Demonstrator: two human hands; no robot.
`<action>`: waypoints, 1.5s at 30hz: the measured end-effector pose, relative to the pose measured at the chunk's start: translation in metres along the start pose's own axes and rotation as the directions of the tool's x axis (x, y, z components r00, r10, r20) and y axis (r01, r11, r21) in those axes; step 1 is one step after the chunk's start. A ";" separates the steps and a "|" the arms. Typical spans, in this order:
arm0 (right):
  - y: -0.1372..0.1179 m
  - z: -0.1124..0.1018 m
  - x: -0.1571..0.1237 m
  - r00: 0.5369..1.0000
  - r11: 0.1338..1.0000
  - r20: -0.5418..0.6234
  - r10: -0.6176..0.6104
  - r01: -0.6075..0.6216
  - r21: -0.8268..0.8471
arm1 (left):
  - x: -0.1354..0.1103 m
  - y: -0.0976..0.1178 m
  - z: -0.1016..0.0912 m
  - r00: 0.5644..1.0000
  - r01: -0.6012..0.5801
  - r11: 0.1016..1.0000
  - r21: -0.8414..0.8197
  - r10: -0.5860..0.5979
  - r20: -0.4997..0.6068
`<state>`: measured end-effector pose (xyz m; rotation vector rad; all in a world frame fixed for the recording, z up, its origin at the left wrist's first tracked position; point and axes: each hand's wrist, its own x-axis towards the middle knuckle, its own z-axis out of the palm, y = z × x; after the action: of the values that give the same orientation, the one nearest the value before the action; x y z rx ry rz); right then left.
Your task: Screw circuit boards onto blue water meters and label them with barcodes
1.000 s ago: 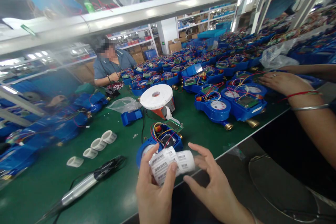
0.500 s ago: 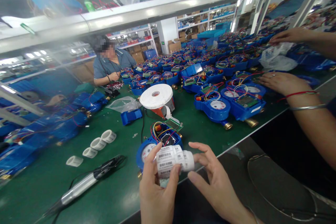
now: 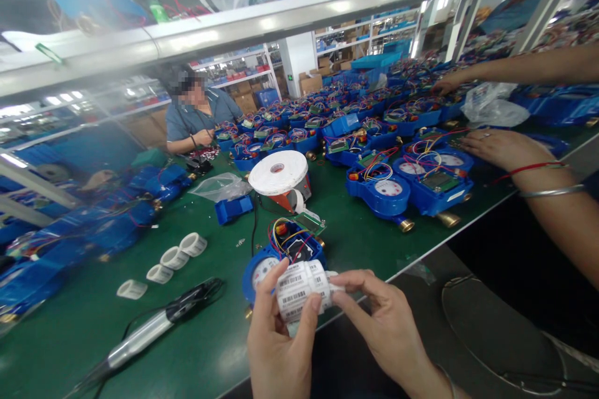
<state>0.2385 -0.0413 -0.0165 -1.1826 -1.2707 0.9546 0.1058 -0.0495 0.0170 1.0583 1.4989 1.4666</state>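
My left hand (image 3: 283,330) is wrapped around a white roll of barcode labels (image 3: 296,292), just over the table's front edge. The fingers of my right hand (image 3: 374,308) pinch the right end of that roll, where a narrower white part sticks out; the fingers partly hide it. Right behind the roll lies a blue water meter (image 3: 262,271) with its box open, coloured wires inside and a green circuit board (image 3: 311,221) leaning out at the top. The roll covers the meter's front part.
An electric screwdriver (image 3: 145,331) and several small label rolls (image 3: 174,257) lie at left. A large white tape reel (image 3: 279,172) stands behind the meter. Many open blue meters (image 3: 384,190) fill the right and back. A co-worker's hands (image 3: 510,148) reach in at right; another person (image 3: 201,112) sits opposite.
My right hand has moved left and closed its fingers on the roll's right end. The co-worker's far hand at right has reached further left over the meters.
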 end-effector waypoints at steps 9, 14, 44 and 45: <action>0.003 0.004 -0.003 0.990 0.990 -0.041 -0.134 0.132 -0.048 | 0.001 -0.010 0.002 0.991 -0.119 0.991 0.063 0.122 -0.048; -0.014 0.005 0.001 0.995 0.995 0.087 0.041 -0.049 0.092 | 0.004 -0.016 -0.006 0.915 -0.374 0.859 0.350 0.404 -0.013; -0.033 0.007 0.069 0.947 0.920 -0.021 0.319 -0.304 0.249 | 0.275 -0.037 -0.147 0.863 -0.466 -0.073 0.882 0.180 0.471; -0.035 0.008 0.069 0.945 0.914 -0.003 0.328 -0.316 0.256 | 0.277 -0.037 -0.146 0.863 -0.464 -0.074 0.883 0.186 0.469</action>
<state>0.2339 0.0206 0.0304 -1.2240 -0.8979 1.2831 -0.1304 0.1574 -0.0079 2.5214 2.2136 0.1074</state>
